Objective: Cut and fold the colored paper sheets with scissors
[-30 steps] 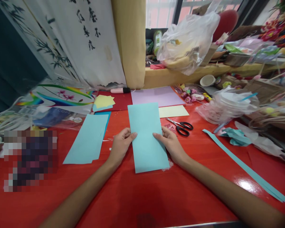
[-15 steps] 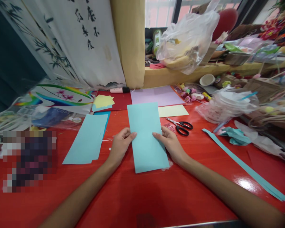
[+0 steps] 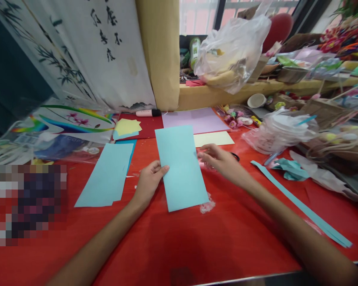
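A rectangular sheet of light blue paper (image 3: 181,171) is held up at a slant above the red table. My left hand (image 3: 149,180) pinches its left edge, thumb on the front and fingers behind. Beside the right edge, my right hand (image 3: 219,161) is off the sheet, with its fingers partly spread and nothing visible in them. Just past that hand, a black handle of the scissors (image 3: 235,156) shows; the hand hides the rest of them. To the left lies more light blue paper (image 3: 106,174), flat on the table.
A long light blue strip (image 3: 298,202) and crumpled paper (image 3: 292,169) lie at the right. Behind are a purple sheet (image 3: 191,119), a cream sheet (image 3: 216,138), yellow paper pieces (image 3: 127,127) and a marker (image 3: 147,113). Plastic bags (image 3: 279,129) crowd the right side.
My right hand has let go of the sheet's right edge and moved slightly right, covering most of the scissors. My left hand still holds the sheet.
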Motion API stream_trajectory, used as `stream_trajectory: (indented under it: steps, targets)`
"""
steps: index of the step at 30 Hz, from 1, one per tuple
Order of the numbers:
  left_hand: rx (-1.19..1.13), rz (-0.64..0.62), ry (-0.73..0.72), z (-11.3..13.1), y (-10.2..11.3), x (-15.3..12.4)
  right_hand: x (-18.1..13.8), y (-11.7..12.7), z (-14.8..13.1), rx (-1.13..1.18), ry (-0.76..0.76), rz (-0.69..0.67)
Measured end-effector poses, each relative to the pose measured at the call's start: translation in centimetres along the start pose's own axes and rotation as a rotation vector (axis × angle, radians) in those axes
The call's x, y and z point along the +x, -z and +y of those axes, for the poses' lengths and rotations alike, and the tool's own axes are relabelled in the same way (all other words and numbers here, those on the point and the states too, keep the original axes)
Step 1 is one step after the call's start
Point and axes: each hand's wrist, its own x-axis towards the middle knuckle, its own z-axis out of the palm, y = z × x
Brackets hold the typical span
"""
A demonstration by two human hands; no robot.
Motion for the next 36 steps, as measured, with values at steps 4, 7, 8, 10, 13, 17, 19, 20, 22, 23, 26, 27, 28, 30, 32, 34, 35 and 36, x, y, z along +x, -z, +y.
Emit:
stream_trajectory:
  steps: [4, 7, 8, 10, 13, 17, 19, 20, 22, 23, 26, 27, 28, 30, 32, 34, 35, 36]
  targets:
    - [-0.062, 0.058, -0.017, 0.1, 0.2, 0.1, 0.1, 4.2, 2.0, -0.962, -0.191, 0.006]
    - [-0.081, 0.080, -0.037, 0.1, 0.3, 0.2, -0.1, 5.0, 3.2, -1.050, -0.233, -0.022]
    - [-0.081, 0.083, -0.041, 0.1, 0.4, 0.3, 0.0, 4.9, 3.3, -1.048, -0.224, -0.017]
    - [-0.086, 0.083, -0.049, 0.2, 0.6, 0.3, 0.1, 4.4, 3.1, -1.061, -0.209, -0.003]
    - [-0.098, 0.106, -0.066, 0.5, 0.9, 0.5, 0.3, 3.6, 2.5, -1.066, -0.250, 0.031]
    - [-0.104, 0.133, -0.065, 0.8, 1.2, 0.7, 0.4, 2.8, 2.1, -0.947, -0.348, 0.101]
    - [-0.114, 0.139, -0.070, 0.8, 1.2, 0.8, 0.4, 2.5, 2.2, -0.826, -0.343, 0.120]
    - [-0.118, 0.141, -0.074, 0.8, 1.3, 0.8, 0.4, 2.4, 2.3, -0.777, -0.328, 0.125]
    - [-0.126, 0.141, -0.077, 0.8, 1.3, 0.9, 0.4, 2.1, 2.4, -0.700, -0.288, 0.122]
    - [-0.129, 0.135, -0.076, 0.7, 1.3, 0.9, 0.4, 2.1, 2.4, -0.661, -0.264, 0.110]
    - [-0.136, 0.108, -0.061, 0.6, 1.3, 0.8, 0.3, 1.8, 2.1, -0.493, -0.178, 0.041]
    - [-0.140, 0.100, -0.051, 0.6, 1.3, 0.8, 0.3, 1.6, 1.8, -0.420, -0.147, 0.015]
    - [-0.144, 0.093, -0.041, 0.6, 1.3, 0.8, 0.2, 1.4, 1.6, -0.315, -0.120, -0.017]
    - [-0.155, 0.092, -0.028, 0.6, 1.3, 0.7, 0.0, 0.7, 1.0, -0.011, -0.103, -0.098]
    - [-0.161, 0.101, -0.023, 0.7, 1.3, 0.7, -0.3, -0.3, 0.7, 0.342, -0.132, -0.184]
    - [-0.169, 0.125, -0.024, 0.8, 1.3, 0.8, -0.4, -1.3, 0.5, 0.604, -0.164, -0.217]
    - [-0.177, 0.134, -0.020, 0.9, 1.4, 0.9, -0.5, -1.8, 0.5, 0.694, -0.168, -0.206]
    - [-0.188, 0.140, -0.012, 0.9, 1.4, 0.9, -0.5, -2.1, 0.5, 0.764, -0.167, -0.190]
